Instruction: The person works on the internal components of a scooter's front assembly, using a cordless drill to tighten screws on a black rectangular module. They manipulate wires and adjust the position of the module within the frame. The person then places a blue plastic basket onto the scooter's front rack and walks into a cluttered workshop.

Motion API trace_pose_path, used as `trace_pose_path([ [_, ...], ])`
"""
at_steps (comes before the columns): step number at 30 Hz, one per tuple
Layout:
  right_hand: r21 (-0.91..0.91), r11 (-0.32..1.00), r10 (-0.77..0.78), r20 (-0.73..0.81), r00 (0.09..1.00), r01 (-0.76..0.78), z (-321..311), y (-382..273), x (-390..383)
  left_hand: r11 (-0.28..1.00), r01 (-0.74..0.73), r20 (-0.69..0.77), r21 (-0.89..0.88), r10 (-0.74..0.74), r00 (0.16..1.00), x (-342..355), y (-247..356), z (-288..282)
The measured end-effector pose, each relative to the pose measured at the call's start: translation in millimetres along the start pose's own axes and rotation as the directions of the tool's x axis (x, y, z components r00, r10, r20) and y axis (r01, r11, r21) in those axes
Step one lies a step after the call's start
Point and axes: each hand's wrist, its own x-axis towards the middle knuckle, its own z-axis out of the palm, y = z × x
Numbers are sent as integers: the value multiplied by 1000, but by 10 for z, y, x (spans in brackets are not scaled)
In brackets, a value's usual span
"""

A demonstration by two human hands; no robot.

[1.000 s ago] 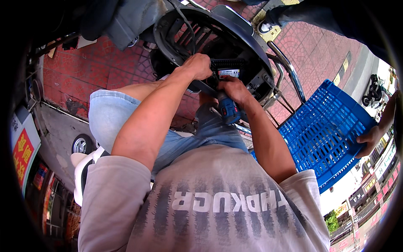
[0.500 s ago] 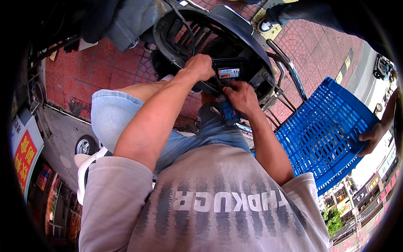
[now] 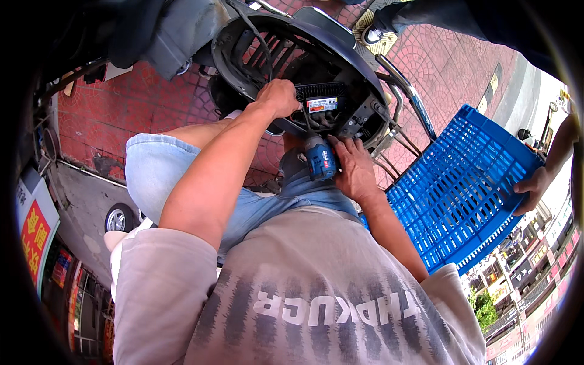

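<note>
A dark scooter body (image 3: 360, 55) lies with its underside cavity facing me. Inside it sits a black finned controller box (image 3: 303, 92) with a white, blue and red label. My left hand (image 3: 278, 98) is closed at the near end of this box, on the cavity's edge; what its fingertips pinch is hidden. My right hand (image 3: 357, 170) is closed against the right side of a blue cordless drill (image 3: 320, 159), its grip mostly covered. The drill's nose points up toward the cavity, just below the controller box, over my denim-clad leg.
Another person's hand (image 3: 533, 190) grips a large blue plastic basket (image 3: 465, 188) at my right. Chrome tubing (image 3: 409, 94) sticks out beside the scooter. A person's shoe (image 3: 372, 34) stands beyond it on red paving (image 3: 146, 97). A small wheel (image 3: 119, 218) is at left.
The drill has turned so more of its body shows. My right hand has moved down from the cavity's edge to the drill's side. My left hand stays at the controller box.
</note>
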Motion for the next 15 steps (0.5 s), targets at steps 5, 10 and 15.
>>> trace_pose_path([
  [5,31,999,11,-23,1000,-11,-11,7,-41,999,-25,27,29,24,999,1,-26,-14],
  [10,260,947,186,42,982,-190,-398,-254,203,999,-52,72,2,52,996,48,-108,-29],
  [15,419,849,275,172,946,-323,-493,-317,272,994,-112,96,0,112,989,69,-132,-71],
])
